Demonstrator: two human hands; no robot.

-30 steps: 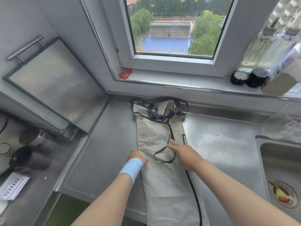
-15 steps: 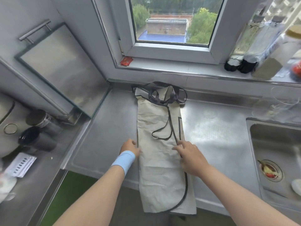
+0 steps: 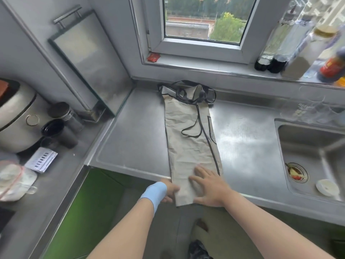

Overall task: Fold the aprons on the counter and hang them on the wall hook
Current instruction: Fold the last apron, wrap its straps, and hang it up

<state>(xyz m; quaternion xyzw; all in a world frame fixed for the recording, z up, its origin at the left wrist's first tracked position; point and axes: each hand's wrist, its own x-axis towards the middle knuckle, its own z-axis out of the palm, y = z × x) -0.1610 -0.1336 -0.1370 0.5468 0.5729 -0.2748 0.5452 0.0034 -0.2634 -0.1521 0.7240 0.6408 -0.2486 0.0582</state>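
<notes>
A beige apron [image 3: 188, 139] with black trim lies folded into a long narrow strip on the steel counter [image 3: 134, 139]. Its black straps are bunched at the far end by the wall. The near end hangs a little over the counter's front edge. My left hand [image 3: 170, 190], with a blue wristband, grips the near left edge of the apron, fingers curled under the cloth. My right hand [image 3: 209, 186] lies flat on the near end, fingers spread. No wall hook is in view.
A sink [image 3: 308, 156] with a strainer and a white lid is at the right. Bottles [image 3: 280, 43] line the windowsill. A framed board [image 3: 87, 60] leans against the left wall. A rice cooker [image 3: 15, 116], dark cups and bags sit at the left.
Both hands have slid down the apron toward me, from its middle to its near end. The apron's hanging lower part now sits shorter over the counter edge.
</notes>
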